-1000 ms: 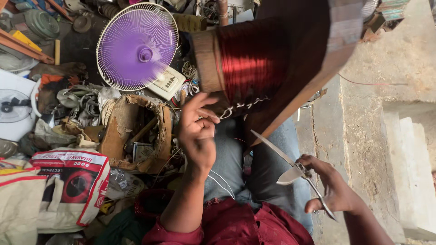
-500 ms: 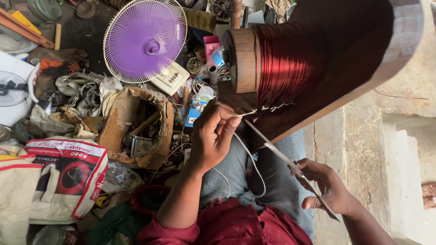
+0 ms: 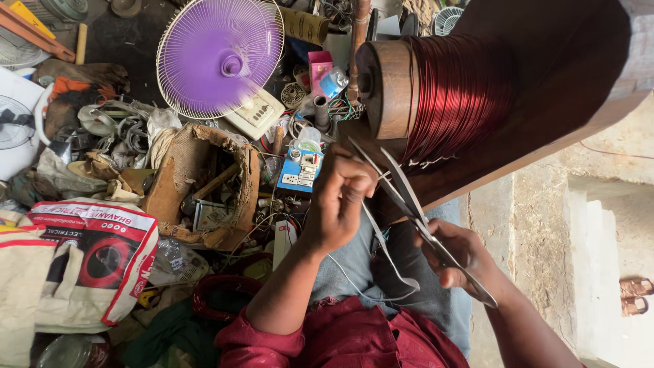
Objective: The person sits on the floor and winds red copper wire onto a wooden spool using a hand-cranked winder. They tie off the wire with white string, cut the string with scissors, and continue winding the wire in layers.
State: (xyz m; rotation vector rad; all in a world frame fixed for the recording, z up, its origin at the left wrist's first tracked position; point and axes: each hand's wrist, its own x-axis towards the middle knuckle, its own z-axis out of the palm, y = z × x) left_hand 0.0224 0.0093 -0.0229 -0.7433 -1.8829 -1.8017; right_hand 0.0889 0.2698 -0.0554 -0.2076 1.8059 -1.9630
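Head view: a spool of red wire [image 3: 456, 95] on a wooden winder fills the upper right of the frame, its long axis running left to right; the left hand [image 3: 338, 197], at centre just below the spool's wooden end, has its fingers pinched together on thin wire strands, though the wire itself is too fine to trace; the right hand [image 3: 458, 255], lower right of centre, has its fingers clamped on the handles of long scissors [image 3: 409, 204], whose blades stand apart and point up-left toward the spool's lower edge, passing just beside the left hand; a purple fan [image 3: 220, 58] sits at upper left; a torn cardboard box [image 3: 204, 184] lies left of centre.
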